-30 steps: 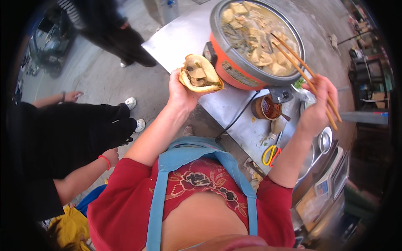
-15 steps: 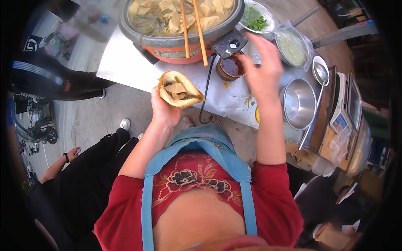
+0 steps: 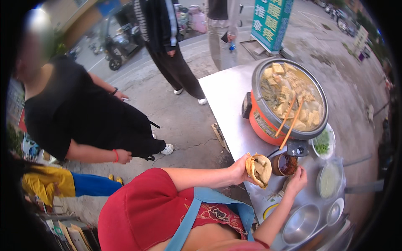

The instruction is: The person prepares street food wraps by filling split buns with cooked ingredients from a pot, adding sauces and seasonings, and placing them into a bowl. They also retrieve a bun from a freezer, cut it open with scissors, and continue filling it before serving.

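Observation:
My left hand (image 3: pixel 239 170) is closed round a stuffed flatbread (image 3: pixel 260 170), a browned pocket whose open mouth shows pale slices of filling. Just right of the bread stands a brown cup of dark red chilli oil (image 3: pixel 288 164) on the metal table (image 3: pixel 222 90). At the cup's right rim is my right hand (image 3: pixel 296 180), its fingers bent together. Whether they pinch the rim or a small utensil is too small to tell. Beyond the cup, a big orange-sided pot (image 3: pixel 261 121) holds tofu pieces and greens in broth, with wooden chopsticks (image 3: pixel 293 123) laid across its near edge.
Right of the cup are a plate of chopped greens (image 3: pixel 322 144) and a plastic-covered bowl (image 3: pixel 328 182). Nearer me lie a steel bowl (image 3: pixel 300 224) and a ladle (image 3: pixel 334 213). A person in black (image 3: pixel 96 113) stands at the left; others stand beyond the table.
My view has swung left, bringing more bystanders into sight. My right hand has come down from above the table to the chilli oil cup. The flatbread stays in my left hand.

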A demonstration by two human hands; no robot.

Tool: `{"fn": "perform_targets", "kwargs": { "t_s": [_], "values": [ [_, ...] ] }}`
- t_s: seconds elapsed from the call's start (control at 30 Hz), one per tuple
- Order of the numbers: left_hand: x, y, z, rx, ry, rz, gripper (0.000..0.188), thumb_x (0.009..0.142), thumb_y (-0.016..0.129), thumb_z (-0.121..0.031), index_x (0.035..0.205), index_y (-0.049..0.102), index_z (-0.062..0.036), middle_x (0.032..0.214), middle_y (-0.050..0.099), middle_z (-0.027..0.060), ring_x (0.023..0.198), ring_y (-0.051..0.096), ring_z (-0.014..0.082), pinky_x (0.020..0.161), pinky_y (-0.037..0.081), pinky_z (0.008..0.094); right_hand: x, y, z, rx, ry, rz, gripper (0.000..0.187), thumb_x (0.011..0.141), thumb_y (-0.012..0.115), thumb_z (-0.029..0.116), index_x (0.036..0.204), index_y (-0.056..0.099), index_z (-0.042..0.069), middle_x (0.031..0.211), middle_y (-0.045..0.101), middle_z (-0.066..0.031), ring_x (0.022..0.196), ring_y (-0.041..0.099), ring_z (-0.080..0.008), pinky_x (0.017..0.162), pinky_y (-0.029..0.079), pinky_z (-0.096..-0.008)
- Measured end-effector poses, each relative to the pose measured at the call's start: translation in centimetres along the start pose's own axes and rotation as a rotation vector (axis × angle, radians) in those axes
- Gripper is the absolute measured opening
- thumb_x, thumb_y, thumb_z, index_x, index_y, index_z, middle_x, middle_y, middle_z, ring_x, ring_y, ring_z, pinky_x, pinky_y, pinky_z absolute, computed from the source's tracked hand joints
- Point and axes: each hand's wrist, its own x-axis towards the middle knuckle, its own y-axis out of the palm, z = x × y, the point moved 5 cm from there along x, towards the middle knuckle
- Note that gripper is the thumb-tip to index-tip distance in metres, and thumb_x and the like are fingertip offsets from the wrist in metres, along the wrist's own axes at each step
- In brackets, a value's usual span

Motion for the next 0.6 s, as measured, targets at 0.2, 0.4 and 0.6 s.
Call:
{"fn": "perform_targets", "kwargs": {
  "t_s": [0.2,0.4,0.6],
  "values": [
    [-1.5,-2.5,1.8,-0.073,0.011,-0.057,0.058,0.093,0.012,-0.047,0.128,0.042,-0.0111,0.120,0.053,0.0156,0.106,0.054,0.0376,0.080,0.048,0.0567,-1.6,0.0,0.6,-0.225,-0.404,0.072,0.019,0.088,0.051,0.012,0.092,0.060,-0.004,0.088,0.061,-0.0186,0.080,0.058,-0.0337,0.074,0.046,-0.0392],
    [-5.0,-3.9,-2.7,-0.203,0.247,-0.163,0.053,0.093,0.018,-0.045,0.129,0.040,-0.0127,0.129,0.044,0.0172,0.116,0.044,0.0414,0.086,0.042,0.0631,-1.7,0.0,-0.1,-0.304,-0.438,0.085,0.019,0.085,0.051,0.010,0.090,0.062,-0.005,0.084,0.063,-0.0202,0.076,0.060,-0.0325,0.071,0.047,-0.0396],
    [-13.1,-5.7,-11.6,-0.293,0.680,-0.357,0.053,0.093,0.016,-0.038,0.127,0.042,-0.0074,0.131,0.044,0.0161,0.121,0.042,0.0376,0.097,0.030,0.0647,-1.5,-0.3,-0.9,-0.270,-0.409,0.095,0.019,0.084,0.051,0.009,0.087,0.063,-0.006,0.083,0.063,-0.0201,0.076,0.059,-0.0322,0.071,0.047,-0.0394]
  ]
}}
